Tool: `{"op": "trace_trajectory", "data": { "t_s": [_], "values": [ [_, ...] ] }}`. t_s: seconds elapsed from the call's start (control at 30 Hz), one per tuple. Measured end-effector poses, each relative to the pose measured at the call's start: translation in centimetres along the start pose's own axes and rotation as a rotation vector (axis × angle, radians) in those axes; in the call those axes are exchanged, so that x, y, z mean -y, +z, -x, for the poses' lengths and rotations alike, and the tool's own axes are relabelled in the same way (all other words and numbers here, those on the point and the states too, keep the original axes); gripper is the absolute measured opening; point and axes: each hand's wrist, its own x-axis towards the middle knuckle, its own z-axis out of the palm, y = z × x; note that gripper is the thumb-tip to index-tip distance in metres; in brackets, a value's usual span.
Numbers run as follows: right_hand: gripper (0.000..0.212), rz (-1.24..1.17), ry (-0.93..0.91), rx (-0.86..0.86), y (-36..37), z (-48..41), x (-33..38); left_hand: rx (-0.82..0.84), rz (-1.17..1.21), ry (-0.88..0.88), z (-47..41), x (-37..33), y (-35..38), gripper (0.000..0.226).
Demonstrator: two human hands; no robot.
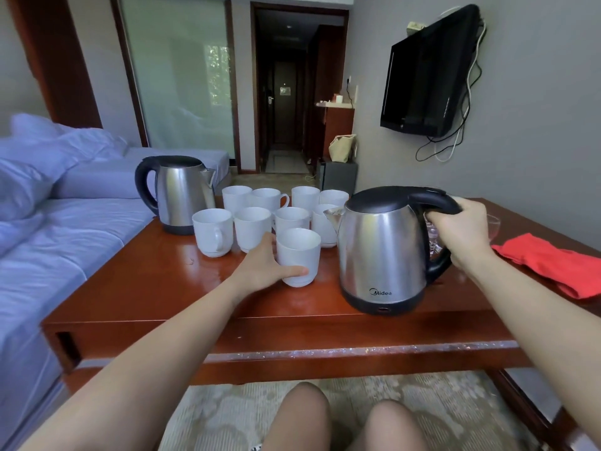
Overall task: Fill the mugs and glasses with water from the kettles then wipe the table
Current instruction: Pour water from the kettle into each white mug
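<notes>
Fingers (294,272) of L hand (265,268) curled round front mug (300,252), prob. steadying it for pouring. R hand (461,232) gripping handle of near kettle (383,252), upright on glossy wood table (156,288), spout twd mug. Also there, L to R: 2nd kettle (180,193), mug cluster (253,219), red cloth (553,265) for wiping. Bed (48,222) L, TV (426,73) R.

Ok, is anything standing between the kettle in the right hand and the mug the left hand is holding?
Nothing visible does. Only bare table lies between the kettle and the held mug; the other mugs stand behind, one right by the spout.
</notes>
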Motion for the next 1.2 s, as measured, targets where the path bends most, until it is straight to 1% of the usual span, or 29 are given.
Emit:
{"op": "trace_trajectory", "data": {
  "t_s": [0.1,0.17,0.33,0.4,0.5,0.67,0.8,1.07,1.2],
  "values": [
    [0.014,0.052,-0.001,-0.008,0.2,0.0,0.4,-0.010,-0.014,0.000,0.2,0.3,-0.3,0.081],
    [0.002,0.075,0.000,0.006,0.3,0.0,0.7,-0.008,-0.017,0.003,0.3,0.4,-0.4,0.079],
    [0.027,0.124,-0.005,0.052,0.9,-0.2,2.1,0.004,-0.021,0.001,0.5,0.2,-0.5,0.078],
    [0.030,0.147,-0.014,0.072,1.2,-0.3,2.6,0.001,-0.028,0.003,0.6,0.1,-0.5,0.076],
    [0.030,0.184,-0.032,0.092,1.6,-0.5,3.2,0.003,-0.025,-0.002,0.6,-0.1,-0.6,0.076],
    [0.023,0.234,-0.041,0.110,1.7,-0.3,3.9,0.006,-0.022,-0.004,0.7,-0.1,-0.6,0.076],
    [0.028,0.250,-0.033,0.118,1.7,-0.1,4.4,0.000,-0.039,-0.001,0.9,-0.4,-0.6,0.074],
    [0.028,0.299,-0.063,0.144,2.2,-0.3,5.0,-0.016,-0.078,0.002,0.9,-0.1,-1.1,0.074],
    [0.022,0.322,-0.082,0.159,2.6,-0.4,5.3,-0.015,-0.063,-0.023,0.9,0.5,-1.7,0.076]
  ]
}}
